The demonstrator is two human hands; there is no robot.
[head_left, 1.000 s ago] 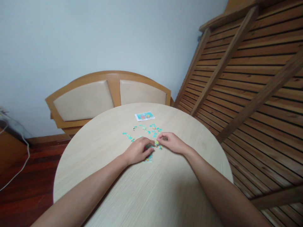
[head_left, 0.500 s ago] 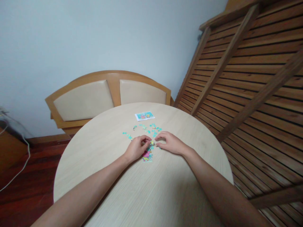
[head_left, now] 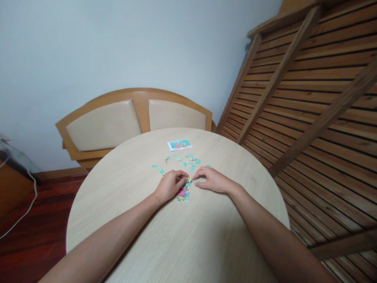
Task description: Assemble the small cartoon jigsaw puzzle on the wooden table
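Observation:
A partly joined jigsaw puzzle [head_left: 183,195], with pink, yellow and teal print, lies flat on the round table [head_left: 165,236]. My left hand [head_left: 172,184] rests over its upper left side, thumb and forefinger pinched at a yellow puzzle piece [head_left: 189,179]. Part of the puzzle is hidden under these fingers. Just to the right, my right hand [head_left: 212,180] is curved with thumb and forefinger apart. A small pale piece [head_left: 195,181] lies at its fingertips.
Loose teal puzzle pieces [head_left: 193,161] are scattered beyond my hands, with more pieces [head_left: 159,169] to the left. Farther back lies a picture card [head_left: 180,145]. A padded wooden headboard [head_left: 176,114] stands behind the table, and a slatted wooden frame [head_left: 294,118] leans at the right.
My right hand has shifted slightly down, its forefinger lower and nearer the small pale piece. A teal piece now shows beyond its knuckles. My left hand has barely moved.

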